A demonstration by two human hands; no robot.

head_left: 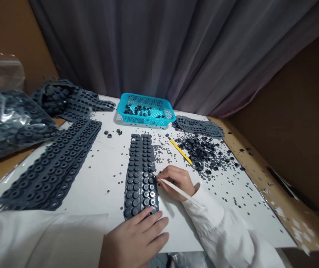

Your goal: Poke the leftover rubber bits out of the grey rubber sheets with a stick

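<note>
Fingers of the right hand (177,180), in the head view, are drawn narrow around a slim white stick (176,189), its front end at the right edge of a dark studded strip (135,184). That strip lies lengthwise on the white tabletop (98,163), in front of the person. The left hand (139,236) grips nothing: its fingers are loosely spread, tips laid over the strip's near end — presumably pressing there so the sheet won't slide. Gripped near its front end, pencil-fashion, the stick probably gets finer control.

To the right, a yellow pen-like tool (180,151) lies beside a heap of black pieces (200,149), both perhaps put within easy reach of the right hand. A blue basket (145,122) with a few dark bits stands behind the strip. Stacked ring-patterned strips (56,160) and a full clear bag (8,119) sit leftward — maybe set aside to leave working room.

No brand, label or writing can be read on any of it.
</note>
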